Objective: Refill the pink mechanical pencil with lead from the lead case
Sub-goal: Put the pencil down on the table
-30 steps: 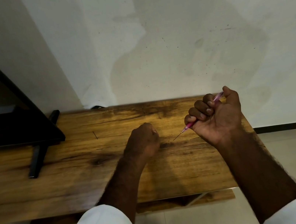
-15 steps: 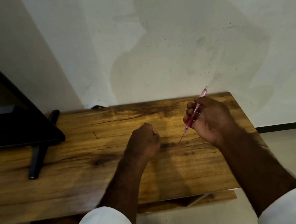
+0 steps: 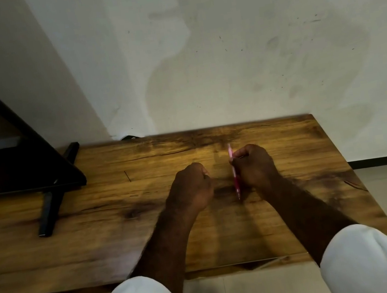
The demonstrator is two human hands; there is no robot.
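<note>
One head-worn camera is looking forward and down at the bench [image 3: 100, 237] from fairly near, facing the wall [image 3: 223, 53]; its edges are perhaps bowing.

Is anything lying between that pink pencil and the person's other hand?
Nothing visible. The right hand grips the pink pencil, tip down, and only bare desk shows between it and the left hand, a closed fist. What that fist holds, if anything, is hidden.

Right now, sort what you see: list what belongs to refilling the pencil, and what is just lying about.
For the job: pink pencil; right hand gripping it; left hand, curled, contents hidden.

Just lying about: black screen; its stand leg; wooden table, only the work surface.
</note>
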